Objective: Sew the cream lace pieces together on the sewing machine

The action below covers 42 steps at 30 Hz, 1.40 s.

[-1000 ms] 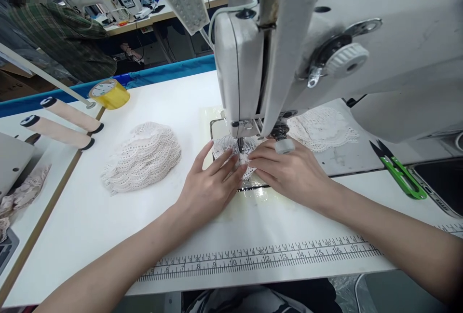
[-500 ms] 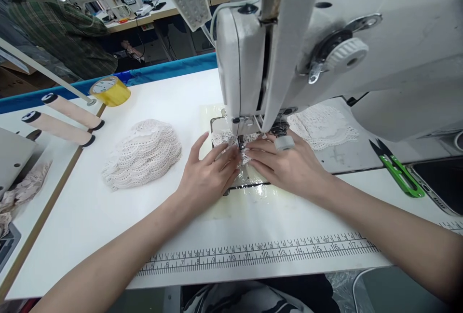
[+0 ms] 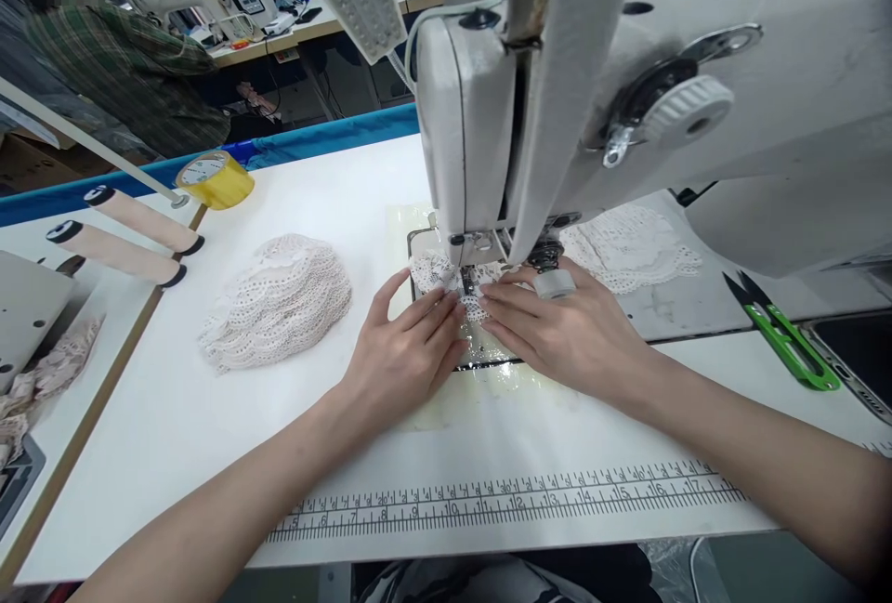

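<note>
White lace [image 3: 436,270] lies under the presser foot of a white sewing machine [image 3: 480,120]. My left hand [image 3: 404,343] rests on the plate left of the needle, its fingertips on the lace edge and its thumb spread away. On the other side of the needle, my right hand [image 3: 568,324] lies flat with its fingertips on the lace, partly behind a white knob. A second lace piece [image 3: 627,248] lies behind my right hand. To the left, a heap of lace [image 3: 282,301] sits on the white table [image 3: 334,454].
Green snips [image 3: 791,334] and a phone [image 3: 854,347] lie at the right. Yellow tape [image 3: 216,180] and two thread cones [image 3: 115,252] are at the left. A printed ruler [image 3: 516,501] runs along the front edge. A person in a plaid shirt [image 3: 125,64] sits beyond.
The view has shifted slightly. My left fingers have moved a little back from the needle, and more lace shows between my hands.
</note>
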Available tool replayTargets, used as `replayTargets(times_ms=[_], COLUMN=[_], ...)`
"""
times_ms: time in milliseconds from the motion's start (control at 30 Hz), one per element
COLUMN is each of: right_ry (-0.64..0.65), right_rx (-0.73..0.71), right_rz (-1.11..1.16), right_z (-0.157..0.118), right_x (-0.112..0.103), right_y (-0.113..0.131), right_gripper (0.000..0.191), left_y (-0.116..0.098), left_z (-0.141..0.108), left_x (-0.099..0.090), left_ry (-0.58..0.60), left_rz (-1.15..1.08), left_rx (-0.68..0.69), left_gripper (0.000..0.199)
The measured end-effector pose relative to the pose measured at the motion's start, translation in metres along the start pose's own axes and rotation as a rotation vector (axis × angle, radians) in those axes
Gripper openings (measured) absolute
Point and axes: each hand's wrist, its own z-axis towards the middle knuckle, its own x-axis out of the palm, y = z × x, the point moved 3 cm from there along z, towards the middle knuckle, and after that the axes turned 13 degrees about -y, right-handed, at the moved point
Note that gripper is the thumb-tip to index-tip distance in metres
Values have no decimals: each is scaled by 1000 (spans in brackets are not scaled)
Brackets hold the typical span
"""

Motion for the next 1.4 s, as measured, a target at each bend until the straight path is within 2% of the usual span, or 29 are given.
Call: replayTargets(times_ms=[633,1033,1200,1400], right_ry=[-11,12,50,-31], right_rx=[-20,-16,38,37], right_rz=[-128,-133,-63,-13], right_z=[1,2,3,1], right_x=[9,9,8,9], right_y=[-5,-4,-4,-5], right_gripper=[36,33,31,31], left_y=[8,9,8,7], left_z=[5,5,5,5], left_x=[8,8,8,8], left_ry=[25,15,-4,-16], left_rz=[19,29,27,45], left_rx=[-34,-36,-31,-18], left_gripper=[26,26,26,27])
